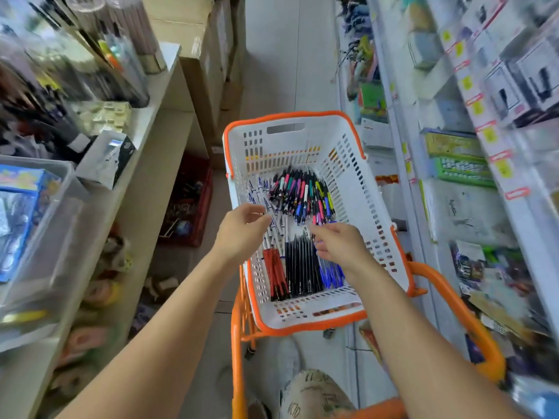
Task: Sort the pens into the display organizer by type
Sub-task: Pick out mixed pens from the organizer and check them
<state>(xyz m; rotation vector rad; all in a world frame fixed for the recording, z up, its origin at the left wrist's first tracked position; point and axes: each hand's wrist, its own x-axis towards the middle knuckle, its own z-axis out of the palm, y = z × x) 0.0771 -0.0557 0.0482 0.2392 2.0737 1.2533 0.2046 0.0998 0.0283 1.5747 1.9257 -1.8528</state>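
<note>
a: pens, all of them, lie in the white basket [348,164] with the orange rim, which sits on the orange trolley [465,300] in the aisle. take that basket as the landmark.

b: what's around it?

a: to its left, a long beige shelf unit [145,164] with blurred stock; to its right, white racks [453,122] of boxed goods. i can't pick out a display organizer for certain anywhere.

b: and inside the basket?

a: at the far end, a heap of multicoloured click pens [305,192]. along the left wall, white-barrelled pens [272,234]. at the near end, three neat groups side by side: red pens [276,273] leftmost, black pens [301,267] in the middle, blue pens [331,275] to the right.

b: the hands?

a: left hand [242,231] hovers over the white pens by the basket's left wall, fingers loosely bent; i can't tell if it pinches one. right hand [341,243] is over the middle of the basket, above the black and blue groups, fingers curled down towards them; whether it holds a pen is hidden. the two hands are apart.

b: so which step?

a: i'd judge it as picking one type out of the basket, with nothing yet moved to an organizer. the next move calls for gathering a single-type bunch cleanly, without dragging neighbours along, then finding the matching slot.
</note>
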